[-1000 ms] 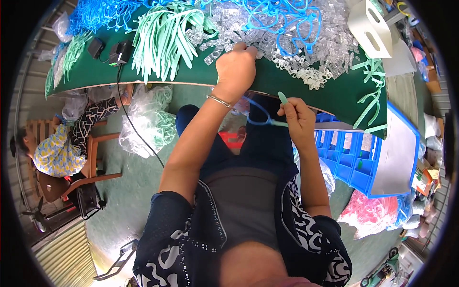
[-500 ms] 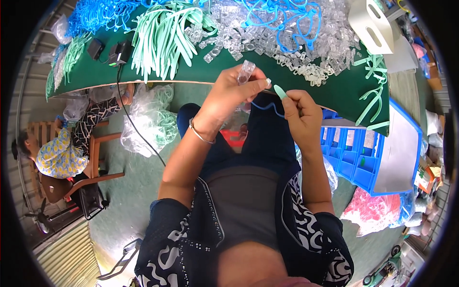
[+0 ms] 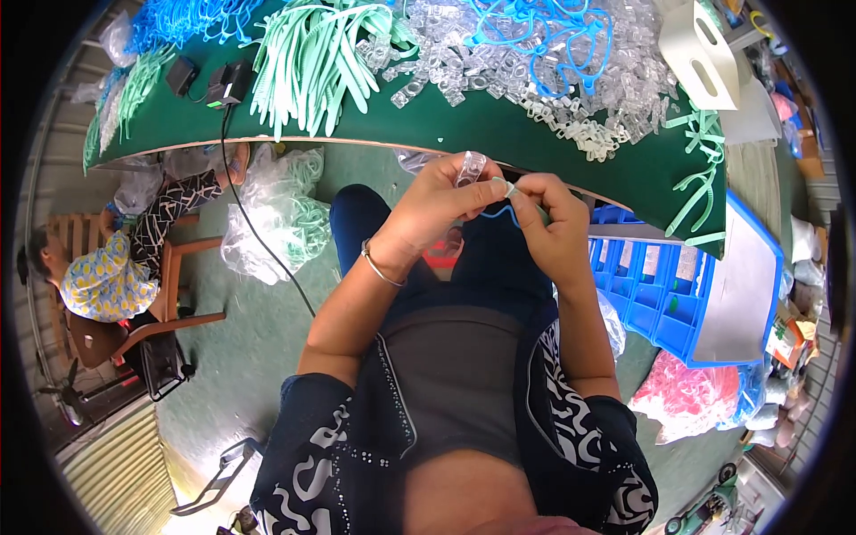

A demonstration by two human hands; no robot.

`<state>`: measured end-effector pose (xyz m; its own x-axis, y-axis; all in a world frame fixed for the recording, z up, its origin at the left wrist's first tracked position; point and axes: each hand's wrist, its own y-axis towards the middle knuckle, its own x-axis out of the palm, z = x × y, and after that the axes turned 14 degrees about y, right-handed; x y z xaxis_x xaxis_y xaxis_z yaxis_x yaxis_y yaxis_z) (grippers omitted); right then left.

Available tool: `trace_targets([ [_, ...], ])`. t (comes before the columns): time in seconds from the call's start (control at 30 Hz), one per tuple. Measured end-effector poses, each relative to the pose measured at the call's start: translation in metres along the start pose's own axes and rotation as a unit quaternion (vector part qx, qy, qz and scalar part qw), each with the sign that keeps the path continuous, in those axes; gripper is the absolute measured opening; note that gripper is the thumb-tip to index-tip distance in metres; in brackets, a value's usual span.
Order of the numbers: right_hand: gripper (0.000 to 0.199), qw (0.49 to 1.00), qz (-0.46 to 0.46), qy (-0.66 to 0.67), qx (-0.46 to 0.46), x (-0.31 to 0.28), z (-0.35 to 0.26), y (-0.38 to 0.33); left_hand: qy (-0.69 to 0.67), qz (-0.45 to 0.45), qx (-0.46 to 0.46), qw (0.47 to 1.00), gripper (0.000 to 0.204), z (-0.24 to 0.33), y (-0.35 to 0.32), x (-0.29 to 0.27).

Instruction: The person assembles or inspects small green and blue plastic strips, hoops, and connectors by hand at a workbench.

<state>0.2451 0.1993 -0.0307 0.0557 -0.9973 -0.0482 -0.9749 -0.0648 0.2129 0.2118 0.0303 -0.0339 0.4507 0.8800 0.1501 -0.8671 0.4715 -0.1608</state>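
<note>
Left hand [image 3: 439, 201] grasping a clear plastic clip [image 3: 470, 168], right hand [image 3: 555, 218] pinching a pale green strap [image 3: 514, 192] between the hands, blue cord [image 3: 501, 211] just below their fingertips, clear clips [image 3: 633, 80] heaped beyond both hands, green straps [image 3: 308, 76] piled beyond the left.

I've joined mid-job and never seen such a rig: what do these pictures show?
There is no machine: these are a person's bare hands, seen from a fisheye camera worn on the head, looking down, so straight edges bend. The green table bears blue loops, a bunch of green straps, many clear pieces and small white pieces. The left hand holds a clear clip; the right hand pinches a pale green strip, mostly hidden.
</note>
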Motion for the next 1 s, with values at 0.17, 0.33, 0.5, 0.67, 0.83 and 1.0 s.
trace_targets([
  [0.17, 0.016, 0.998, -0.024, -0.035, -0.036, 0.007, -0.002, 0.003, 0.033, 0.036, -0.009, 0.999, 0.011, -0.005, -0.005, 0.004],
  [0.33, 0.016, 0.984, -0.006, -0.124, -0.126, 0.004, 0.001, 0.001, 0.007, 0.087, 0.013, 0.996, 0.01, -0.004, -0.009, -0.002],
  [0.5, 0.014, 0.998, 0.016, -0.046, -0.032, 0.002, 0.007, -0.003, -0.023, 0.053, 0.01, 0.998, 0.018, 0.002, -0.01, -0.006],
  [0.67, 0.015, 0.984, 0.047, 0.168, 0.04, -0.001, 0.012, -0.003, -0.106, 0.058, 0.037, 0.992, 0.018, -0.001, -0.015, 0.002],
  [0.83, 0.018, 0.966, 0.02, 0.249, 0.073, 0.006, 0.015, -0.004, -0.012, 0.122, 0.057, 0.991, 0.018, -0.009, -0.018, 0.009],
  [1.0, 0.019, 0.953, -0.012, 0.285, 0.102, 0.009, 0.017, -0.005, -0.074, 0.062, 0.032, 0.995, 0.027, -0.013, -0.026, 0.006],
])
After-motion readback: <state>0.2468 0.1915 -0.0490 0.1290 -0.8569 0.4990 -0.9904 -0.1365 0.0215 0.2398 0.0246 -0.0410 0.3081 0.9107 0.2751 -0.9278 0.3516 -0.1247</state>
